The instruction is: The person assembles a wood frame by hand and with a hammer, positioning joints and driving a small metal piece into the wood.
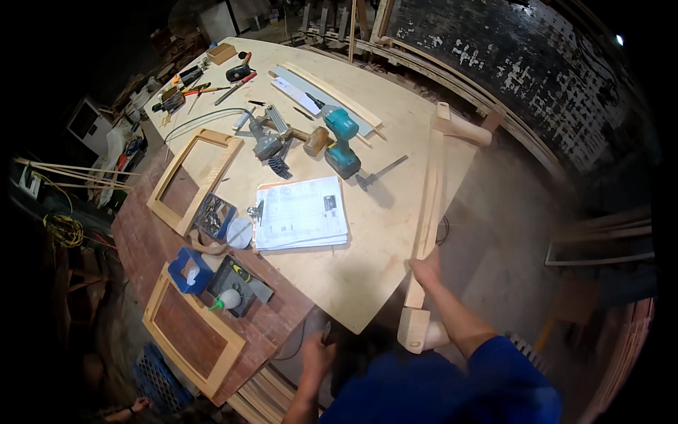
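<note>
My right hand [427, 271] is closed around a long pale wooden rail [432, 191] along the table's right edge. A short thick wooden piece [462, 128] joins the rail at its far end. Another rounded wooden block [417, 331] sits at its near end, close to my body. Below the near table edge, my left hand [316, 357] is closed on a small dark, slim object [325, 333], whose kind I cannot make out. A clipboard with white papers [300, 215] lies on the table, between my hands and the tools.
On the plywood tabletop [374, 261] are a teal cordless drill [340, 141], a wooden mallet [316, 141], a clamp [381, 172] and a grey power tool [267, 146]. Left are wooden frames [194, 180], a blue box of hardware [214, 215] and a black tray [240, 286]. Another person's hand [141, 404] shows bottom left.
</note>
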Available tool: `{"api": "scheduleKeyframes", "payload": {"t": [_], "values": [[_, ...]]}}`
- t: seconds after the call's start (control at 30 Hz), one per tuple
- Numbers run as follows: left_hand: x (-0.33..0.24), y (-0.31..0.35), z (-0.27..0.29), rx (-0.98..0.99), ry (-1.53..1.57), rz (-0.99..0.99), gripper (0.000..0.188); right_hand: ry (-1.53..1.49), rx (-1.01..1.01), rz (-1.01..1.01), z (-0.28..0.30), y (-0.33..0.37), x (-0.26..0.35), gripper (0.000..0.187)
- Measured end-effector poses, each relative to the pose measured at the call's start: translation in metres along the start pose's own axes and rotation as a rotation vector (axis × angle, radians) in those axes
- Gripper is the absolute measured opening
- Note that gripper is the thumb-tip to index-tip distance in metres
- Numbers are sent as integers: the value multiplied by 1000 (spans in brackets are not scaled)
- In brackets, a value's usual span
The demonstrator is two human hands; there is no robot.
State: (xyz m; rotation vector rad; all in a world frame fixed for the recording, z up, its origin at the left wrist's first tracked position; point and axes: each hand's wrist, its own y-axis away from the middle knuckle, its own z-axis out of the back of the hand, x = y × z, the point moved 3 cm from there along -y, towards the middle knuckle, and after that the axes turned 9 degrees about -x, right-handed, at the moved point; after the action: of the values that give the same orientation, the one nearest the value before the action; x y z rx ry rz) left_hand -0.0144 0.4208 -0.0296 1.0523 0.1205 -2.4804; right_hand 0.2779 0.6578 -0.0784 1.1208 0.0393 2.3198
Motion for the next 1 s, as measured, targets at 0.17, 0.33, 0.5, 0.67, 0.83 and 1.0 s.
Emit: {"api": "scheduleKeyframes", "payload": {"t": [0.17, 0.33, 0.5, 0.67, 0.83, 1.0], "values": [[-4, -7, -18, 68, -13, -34, 26, 31, 68, 49, 10, 9, 3, 75], [2, -11, -24, 34, -5, -16, 25, 65, 135, 248, -1, -22, 5, 74], [0, -10, -19, -108, 58, 7, 23, 195, 223, 327, 2, -86, 39, 72], [-22, 6, -29, -195, -6, 217, 24, 249, 394, 392, 16, -139, 88, 73], [-86, 1, -82, -205, 71, 497, 32, 205, 479, 523, 9, -204, 117, 75], [-162, -8, -148, -263, 68, 502, 35, 169, 618, 645, -29, -263, 163, 80]]}}
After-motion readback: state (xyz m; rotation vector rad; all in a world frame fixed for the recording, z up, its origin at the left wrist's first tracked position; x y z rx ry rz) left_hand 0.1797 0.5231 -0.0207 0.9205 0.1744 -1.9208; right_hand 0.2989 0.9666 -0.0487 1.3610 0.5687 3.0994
